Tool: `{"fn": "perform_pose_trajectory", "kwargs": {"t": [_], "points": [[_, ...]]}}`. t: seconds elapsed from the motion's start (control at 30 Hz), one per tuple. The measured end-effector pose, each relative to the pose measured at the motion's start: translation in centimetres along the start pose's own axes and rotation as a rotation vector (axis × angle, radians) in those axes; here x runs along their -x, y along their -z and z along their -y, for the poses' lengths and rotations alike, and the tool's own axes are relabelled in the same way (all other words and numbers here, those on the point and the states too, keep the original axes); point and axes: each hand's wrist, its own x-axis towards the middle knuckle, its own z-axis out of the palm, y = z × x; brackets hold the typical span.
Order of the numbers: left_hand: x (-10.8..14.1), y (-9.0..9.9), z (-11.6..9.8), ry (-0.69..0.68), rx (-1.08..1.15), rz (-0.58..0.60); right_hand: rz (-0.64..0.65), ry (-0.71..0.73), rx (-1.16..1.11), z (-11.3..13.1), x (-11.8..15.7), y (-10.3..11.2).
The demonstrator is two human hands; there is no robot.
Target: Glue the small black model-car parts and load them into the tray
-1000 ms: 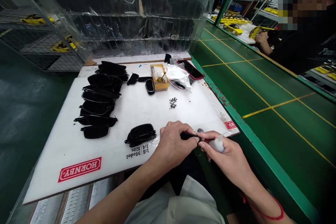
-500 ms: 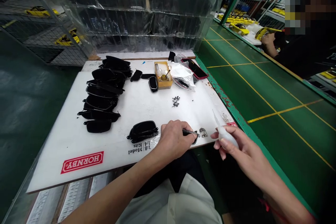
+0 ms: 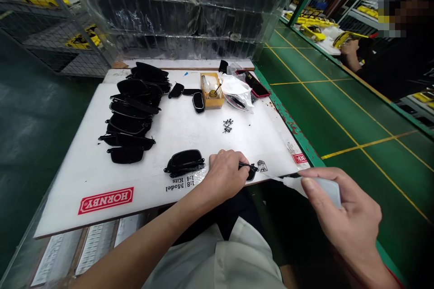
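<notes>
My left hand (image 3: 228, 174) is closed on a small glossy black plastic part (image 3: 251, 171) at the table's near edge; the hand covers much of it. In my right hand (image 3: 342, 207) is a white squeeze bottle (image 3: 320, 188) with a long thin nozzle. The bottle lies nearly level, and its tip points left toward the black part, a short way from it. Left of my left hand rests a small stack of similar black parts (image 3: 186, 161). Several small black screws (image 3: 227, 125) lie loose farther back.
A long row of black parts (image 3: 130, 122) covers the table's left side. At the back stand a yellow box (image 3: 212, 101), a white plastic bag (image 3: 235, 90) and a phone (image 3: 256, 85). Plastic-wrapped crates (image 3: 190, 13) rise behind. A co-worker (image 3: 389, 61) sits at the right.
My right hand has turned the bottle from upright to nearly level, its nozzle now toward the black part. The part shows more beyond my left fingers. The view has tipped slightly.
</notes>
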Motion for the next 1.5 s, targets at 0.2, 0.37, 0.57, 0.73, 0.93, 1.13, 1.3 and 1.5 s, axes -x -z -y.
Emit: {"fn": "perform_pose_trajectory", "kwargs": {"t": [0.2,0.37,0.57,0.73,0.93,1.13,1.3,1.5], "points": [[-0.1,-0.3,0.3,-0.016,-0.003,-0.022,0.006,0.044,0.025,1.2,-0.1,-0.5],[0.1,-0.4,0.5,-0.028,0.007,-0.031,0.023,0.067,0.043,1.1,-0.4,-0.9],[0.1,-0.4,0.5,-0.037,-0.013,-0.045,0.054,0.057,0.057,1.2,-0.6,-1.1],[0.0,-0.6,0.6,-0.055,-0.018,-0.049,0.042,0.118,0.061,0.6,-0.7,-1.2],[0.2,-0.4,0.7,-0.053,-0.017,-0.031,-0.021,0.212,0.034,-0.1,-0.7,-1.6],[0.2,-0.3,0.6,-0.035,-0.015,-0.020,-0.037,0.234,0.042,0.0,-0.6,-1.4],[0.0,-0.4,0.7,-0.029,-0.011,-0.015,-0.037,0.237,0.041,-0.1,-0.6,-1.5],[0.0,-0.5,0.8,-0.039,-0.005,-0.022,-0.032,0.235,0.034,-0.1,-0.6,-1.7]]}}
